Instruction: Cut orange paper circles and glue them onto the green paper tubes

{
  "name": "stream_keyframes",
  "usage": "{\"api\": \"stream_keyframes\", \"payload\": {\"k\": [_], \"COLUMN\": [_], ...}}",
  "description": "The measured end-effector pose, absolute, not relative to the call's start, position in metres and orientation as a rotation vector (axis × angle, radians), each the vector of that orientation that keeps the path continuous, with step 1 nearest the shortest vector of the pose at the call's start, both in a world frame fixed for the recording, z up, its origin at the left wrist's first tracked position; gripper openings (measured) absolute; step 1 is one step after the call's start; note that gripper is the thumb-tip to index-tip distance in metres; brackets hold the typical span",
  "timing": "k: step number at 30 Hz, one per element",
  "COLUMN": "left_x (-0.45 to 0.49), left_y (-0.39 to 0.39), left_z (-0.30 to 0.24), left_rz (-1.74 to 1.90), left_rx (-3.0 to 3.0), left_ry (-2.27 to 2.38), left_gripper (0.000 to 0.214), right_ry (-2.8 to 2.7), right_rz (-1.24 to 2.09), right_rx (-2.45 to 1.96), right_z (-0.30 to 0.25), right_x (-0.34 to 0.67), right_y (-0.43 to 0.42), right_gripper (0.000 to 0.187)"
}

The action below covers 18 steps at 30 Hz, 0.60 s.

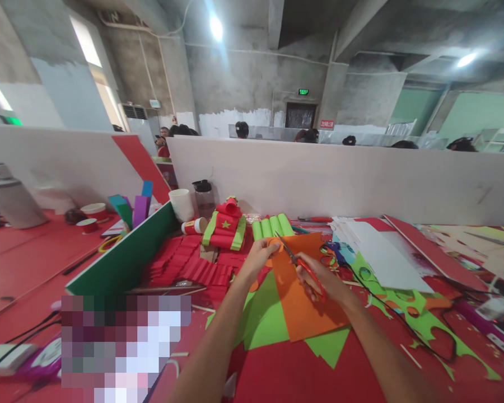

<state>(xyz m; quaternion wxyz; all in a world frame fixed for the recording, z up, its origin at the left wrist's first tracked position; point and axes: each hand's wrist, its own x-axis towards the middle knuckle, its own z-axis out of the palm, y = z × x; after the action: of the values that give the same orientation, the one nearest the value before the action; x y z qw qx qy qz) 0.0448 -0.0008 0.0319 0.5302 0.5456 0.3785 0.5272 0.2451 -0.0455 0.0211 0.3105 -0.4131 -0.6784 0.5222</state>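
My right hand (313, 277) grips a pair of red-handled scissors (306, 266) by the loops, with the blades pointing up and left. At the upper left of an orange paper sheet (306, 313), my left hand (261, 254) pinches the edge close to the scissor tips. A rounded orange piece shows by the left fingers; whether it is cut free I cannot tell. Green paper (269, 319) lies beneath the orange sheet. Just beyond my hands are several rolled green paper tubes (273, 226) and a red and green paper model (224, 226) with a gold star.
Folded red paper strips (185, 260) lie left, beside a green board (126, 252). White cups (181, 202) and a bottle (204, 197) stand behind. To the right are white sheets (390, 254), green offcuts (428, 327) and a black cable. A white partition (319, 179) closes the back.
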Motion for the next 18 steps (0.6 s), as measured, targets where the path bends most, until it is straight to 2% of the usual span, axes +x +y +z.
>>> {"api": "stream_keyframes", "payload": {"k": [18], "left_x": [0.043], "left_y": [-0.004], "left_z": [0.036], "left_rz": [1.150], "left_rx": [1.382], "left_ry": [0.922], "left_gripper": [0.029], "right_ry": [-1.844], "right_rz": [1.464], "right_rx": [-1.061], "right_z": [0.033], "right_x": [0.254], "right_y": [-0.050], "right_gripper": [0.052]}}
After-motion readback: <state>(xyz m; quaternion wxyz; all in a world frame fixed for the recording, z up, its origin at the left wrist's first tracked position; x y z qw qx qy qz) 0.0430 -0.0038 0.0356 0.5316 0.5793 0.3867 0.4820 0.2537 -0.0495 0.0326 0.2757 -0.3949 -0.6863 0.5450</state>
